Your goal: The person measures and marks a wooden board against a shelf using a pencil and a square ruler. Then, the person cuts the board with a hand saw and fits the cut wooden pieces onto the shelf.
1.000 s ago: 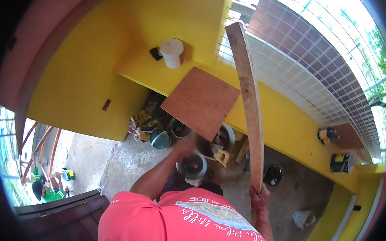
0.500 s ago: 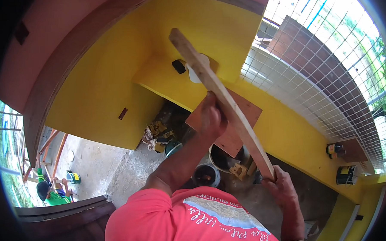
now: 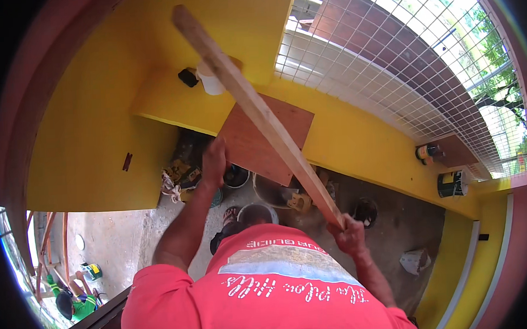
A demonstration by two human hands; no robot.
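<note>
My right hand (image 3: pixel 350 234) grips the lower end of a long pale wooden batten (image 3: pixel 261 120), which slants up and left across a square reddish plywood board (image 3: pixel 288 134). My left hand (image 3: pixel 215 162) is at the board's left edge, fingers curled against it. The board lies on a yellow ledge (image 3: pixel 357 151), overhanging its front. A white bucket (image 3: pixel 212 84) and a dark object (image 3: pixel 188 77) sit behind it, partly crossed by the batten in view.
Buckets (image 3: pixel 257 215) and clutter (image 3: pixel 179 183) lie under the ledge. Cans (image 3: pixel 451 183) stand toward its right end. A wire grille (image 3: pixel 388 53) spans the upper right. A co-worker in green (image 3: pixel 78 305) crouches outside at lower left, beside a small bucket (image 3: pixel 92 272).
The batten has swung from near upright to a diagonal. My left hand rose to the batten half a second ago and has since moved down and left to the board's edge.
</note>
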